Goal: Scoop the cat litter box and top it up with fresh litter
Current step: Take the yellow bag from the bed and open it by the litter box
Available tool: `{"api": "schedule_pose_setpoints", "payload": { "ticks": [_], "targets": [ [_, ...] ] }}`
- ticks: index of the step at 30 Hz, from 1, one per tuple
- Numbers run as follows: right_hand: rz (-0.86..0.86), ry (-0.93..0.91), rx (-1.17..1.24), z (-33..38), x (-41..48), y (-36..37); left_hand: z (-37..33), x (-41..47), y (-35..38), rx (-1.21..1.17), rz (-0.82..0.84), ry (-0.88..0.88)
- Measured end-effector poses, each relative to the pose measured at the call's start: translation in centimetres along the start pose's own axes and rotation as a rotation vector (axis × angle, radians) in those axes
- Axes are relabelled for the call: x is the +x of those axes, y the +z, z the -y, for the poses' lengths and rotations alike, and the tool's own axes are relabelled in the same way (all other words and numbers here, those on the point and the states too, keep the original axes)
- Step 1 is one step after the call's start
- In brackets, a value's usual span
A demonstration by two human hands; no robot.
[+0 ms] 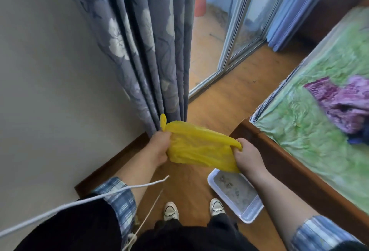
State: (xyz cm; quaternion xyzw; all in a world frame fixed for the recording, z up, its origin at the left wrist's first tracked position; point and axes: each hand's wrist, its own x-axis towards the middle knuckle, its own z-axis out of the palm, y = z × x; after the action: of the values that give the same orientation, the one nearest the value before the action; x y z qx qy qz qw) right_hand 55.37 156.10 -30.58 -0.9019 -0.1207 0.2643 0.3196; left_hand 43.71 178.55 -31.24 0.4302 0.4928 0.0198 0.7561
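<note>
Head camera, looking down: a person stands on a wooden floor and stretches a yellow plastic bag between two hands in front of the body. The left hand has its fingers curled tight round one end of the bag, and a handle loop sticks up above the fist. The right hand pinches the other end, fingers clamped on the bunched plastic. The litter box, a pale shallow tray, sits on the floor below the right forearm, just beside the right shoe and near the wooden bed frame. Grey litter with a few darker clumps shows inside it.

By the look of it, the step in hand is readying the waste bag, its mouth being pulled apart before any scooping starts. The next move appears to call for opening the bag fully, getting down to the box and finding a scoop. Neither a scoop nor a supply of fresh litter shows anywhere in view.

Counted: one yellow bag, one litter box, two hands, two shoes with the left shoe beside the right, one white cord crossing the left sleeve, one thinner tan string, one patterned curtain by the wall, and one bed with a green sheet and one purple cloth on it.
</note>
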Motion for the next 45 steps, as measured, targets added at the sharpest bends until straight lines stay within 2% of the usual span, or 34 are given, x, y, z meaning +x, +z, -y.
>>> {"api": "schedule_pose_setpoints", "payload": {
  "ticks": [5,7,12,17,26,29,32,35,38,42,45],
  "targets": [
    [-0.155,0.237,0.114,-1.3,1.4,2.7,0.6,3.2,-1.0,0.677,0.06,0.238],
    [-0.173,0.31,0.094,-2.6,2.6,3.7,1.8,4.8,-0.9,0.918,0.013,0.246],
    [-0.141,0.324,-0.025,-5.8,7.0,6.5,6.2,11.1,0.3,1.106,-0.126,0.176],
    [-0.022,0.263,-0.139,-13.6,15.3,13.0,13.1,21.9,0.8,1.129,-0.217,0.163],
    [0.04,0.278,-0.229,-36.3,32.7,30.9,34.3,46.8,-0.1,1.194,-0.23,-0.019],
    [0.069,0.26,-0.303,-41.9,38.1,36.7,40.1,53.7,-1.2,1.208,-0.222,-0.06],
    [0.044,0.17,-0.402,-44.2,43.2,41.5,43.3,59.9,-2.3,1.175,-0.259,-0.066],
    [0.094,0.136,-0.503,-45.2,47.0,45.4,45.9,64.0,-3.5,1.147,-0.241,-0.122],
    [0.156,0.205,-0.578,-47.2,48.6,47.5,48.4,65.5,-4.1,1.034,-0.162,-0.215],
    [0.3,0.293,-0.54,-49.1,48.7,48.5,50.3,65.7,-4.4,0.647,-0.033,-0.405],
    [0.283,0.202,-0.475,-49.4,48.3,48.0,50.8,64.2,-3.7,0.709,0.087,-0.545]
  ]
}}
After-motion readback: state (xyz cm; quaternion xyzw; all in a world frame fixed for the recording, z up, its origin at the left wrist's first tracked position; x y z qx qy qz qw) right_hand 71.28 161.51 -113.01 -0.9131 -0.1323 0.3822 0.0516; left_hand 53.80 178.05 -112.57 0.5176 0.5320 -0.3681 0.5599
